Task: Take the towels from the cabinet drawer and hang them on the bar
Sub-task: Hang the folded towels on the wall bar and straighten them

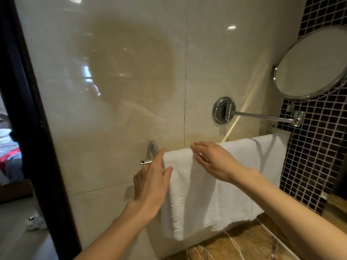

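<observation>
White terry towels (197, 194) hang over the chrome wall bar (146, 162).
Head view: the left hand (152, 182), fingers straight, touches the towels' left edge; the right hand (214, 160), fingers extended, rests on the top fold. There are perhaps two towels, overlapping.

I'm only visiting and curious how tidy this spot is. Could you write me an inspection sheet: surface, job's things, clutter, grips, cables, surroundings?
Surface: glossy beige wall tiles, brown marble counter below.
Job's things: white towels draped over the bar, whose left end alone shows.
Clutter: nothing seen.
Grips: left hand touches the towels' left edge, right hand rests on their top fold; neither visibly grips anything.
Cables: nothing seen.
Surroundings: round mirror on a swing arm, dark mosaic tiles, dark door frame, a shoe beyond it.
</observation>
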